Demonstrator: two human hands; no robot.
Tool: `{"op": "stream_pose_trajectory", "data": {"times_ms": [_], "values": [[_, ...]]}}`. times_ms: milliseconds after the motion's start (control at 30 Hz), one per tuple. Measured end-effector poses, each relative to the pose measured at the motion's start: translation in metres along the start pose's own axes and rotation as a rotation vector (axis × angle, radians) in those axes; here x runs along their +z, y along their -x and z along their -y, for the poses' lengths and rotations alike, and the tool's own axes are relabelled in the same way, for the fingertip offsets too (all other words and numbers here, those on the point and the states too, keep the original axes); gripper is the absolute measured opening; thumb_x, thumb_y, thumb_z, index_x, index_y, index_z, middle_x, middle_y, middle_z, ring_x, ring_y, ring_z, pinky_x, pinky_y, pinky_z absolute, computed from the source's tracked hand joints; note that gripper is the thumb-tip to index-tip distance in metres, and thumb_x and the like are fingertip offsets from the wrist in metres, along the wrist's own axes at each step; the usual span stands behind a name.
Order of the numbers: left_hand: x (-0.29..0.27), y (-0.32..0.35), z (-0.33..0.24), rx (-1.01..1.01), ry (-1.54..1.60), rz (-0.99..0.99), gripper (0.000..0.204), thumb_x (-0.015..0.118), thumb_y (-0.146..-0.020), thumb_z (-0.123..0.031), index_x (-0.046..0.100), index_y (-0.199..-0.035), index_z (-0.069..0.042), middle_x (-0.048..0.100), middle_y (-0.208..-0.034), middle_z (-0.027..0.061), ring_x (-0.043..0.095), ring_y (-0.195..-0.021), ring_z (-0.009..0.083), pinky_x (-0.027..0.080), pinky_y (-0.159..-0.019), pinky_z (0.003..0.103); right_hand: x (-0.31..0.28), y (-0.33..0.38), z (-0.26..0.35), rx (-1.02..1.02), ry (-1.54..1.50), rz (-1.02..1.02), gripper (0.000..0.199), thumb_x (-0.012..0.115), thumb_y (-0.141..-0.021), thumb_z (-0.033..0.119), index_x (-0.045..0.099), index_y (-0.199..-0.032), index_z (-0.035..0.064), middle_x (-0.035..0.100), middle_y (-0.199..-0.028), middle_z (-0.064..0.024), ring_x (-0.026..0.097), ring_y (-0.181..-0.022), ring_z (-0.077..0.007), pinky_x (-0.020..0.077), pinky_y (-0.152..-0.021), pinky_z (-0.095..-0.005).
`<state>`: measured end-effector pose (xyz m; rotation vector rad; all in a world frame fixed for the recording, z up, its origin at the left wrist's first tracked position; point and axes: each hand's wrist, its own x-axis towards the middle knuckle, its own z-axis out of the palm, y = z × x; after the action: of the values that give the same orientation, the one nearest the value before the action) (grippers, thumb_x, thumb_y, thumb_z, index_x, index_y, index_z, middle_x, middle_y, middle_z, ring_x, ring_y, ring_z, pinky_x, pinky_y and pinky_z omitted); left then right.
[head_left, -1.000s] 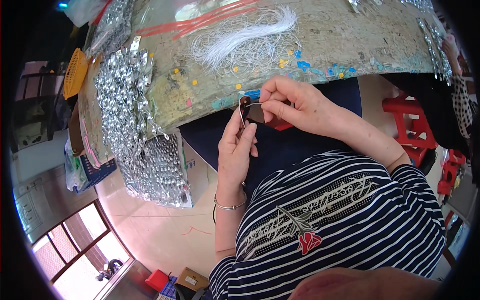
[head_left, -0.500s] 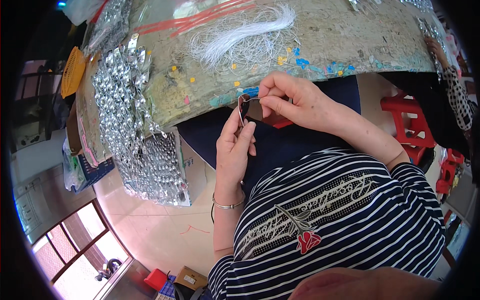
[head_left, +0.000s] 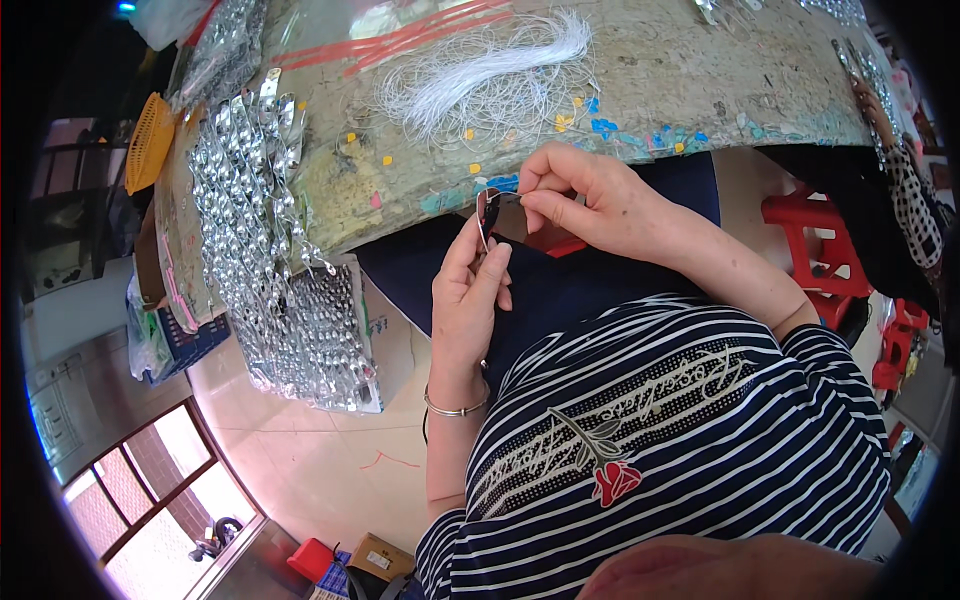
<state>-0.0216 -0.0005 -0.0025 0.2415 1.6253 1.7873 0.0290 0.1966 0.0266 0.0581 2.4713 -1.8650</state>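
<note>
Between thumb and fingers, my left hand (head_left: 472, 285) pinches a twisted shiny metal strip (head_left: 483, 222) at the table's front edge. My right hand (head_left: 580, 195) is closed, its thumb and index finger pinching a thin white string (head_left: 508, 194) that runs to the strip's upper end. Whether the string is tied or threaded there is too small to tell. Beyond my hands, a bundle of white strings (head_left: 500, 75) lies loosely spread on the worn table (head_left: 680, 85). Many spiral silver strips (head_left: 245, 185) hang over the table's left edge.
A yellow basket (head_left: 150, 143) stands at the far left, with a blue crate (head_left: 195, 345) below. Red ribbons (head_left: 420, 37) lie at the back of the table. To the right are red stools (head_left: 815, 235) and a co-worker's hand (head_left: 872, 108). Cardboard boxes (head_left: 383, 555) sit on the floor.
The strip in my left hand has turned slightly. My right hand, pinching the string, has hardly moved. At the right, the co-worker's arm and silver strips have shifted.
</note>
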Motion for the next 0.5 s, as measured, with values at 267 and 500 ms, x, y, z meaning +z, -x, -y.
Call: {"op": "stream_pose_trajectory", "data": {"times_ms": [267, 500], "values": [[-0.0017, 0.0016, 0.0001, 0.006, -0.013, -0.017, 0.049, 0.057, -0.093, -0.008, 0.043, -0.140, -0.005, 0.047, -0.077, -0.0041, 0.045, -0.061, 0.0017, 0.040, -0.049, 0.016, -0.0003, 0.0009, 0.0005, 0.008, 0.010, 0.021, 0.009, 0.052, -0.096, 0.010, 0.048, -0.101, 0.0030, 0.064, -0.077, -0.0015, 0.058, -0.074, -0.0073, 0.0453, -0.072, -0.0231], [-0.0004, 0.0017, 0.0010, 0.006, 0.022, -0.021, 0.049, 0.058, -0.093, -0.007, 0.044, -0.140, -0.004, 0.048, -0.077, -0.0037, 0.045, -0.061, 0.0016, 0.039, -0.049, 0.016, 0.0002, 0.0007, -0.0039, 0.022, -0.009, 0.022, 0.009, 0.052, -0.096, 0.009, 0.049, -0.102, 0.0029, 0.064, -0.077, -0.0021, 0.058, -0.074, -0.0072, 0.0458, -0.073, -0.0231]]}}
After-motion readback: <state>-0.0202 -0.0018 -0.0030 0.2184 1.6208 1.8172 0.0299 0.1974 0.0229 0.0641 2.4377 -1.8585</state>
